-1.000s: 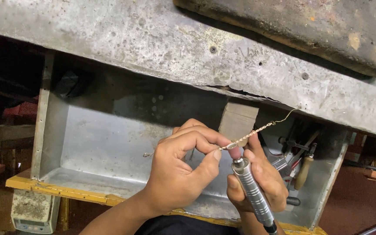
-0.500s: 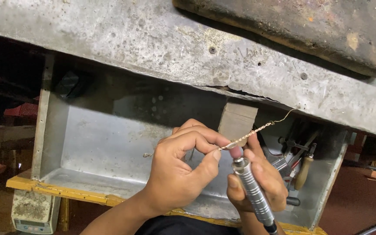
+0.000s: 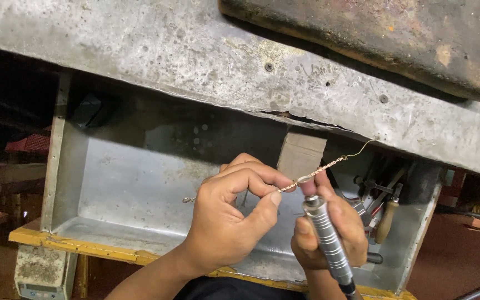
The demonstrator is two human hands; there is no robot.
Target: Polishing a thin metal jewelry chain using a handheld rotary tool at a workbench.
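Left hand (image 3: 226, 222) pinches thin chain (image 3: 312, 171) taut w/ fingertips clamped; right hand (image 3: 329, 233) wrapped around rotary handpiece (image 3: 326, 239), pink tip touching chain (steadied over metal tray (image 3: 140, 205)).

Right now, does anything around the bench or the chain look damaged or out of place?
Yes: the metal bench edge has a split just above the tray. It is a dark jagged gap. The chain between the left hand and the rotary tool looks intact.
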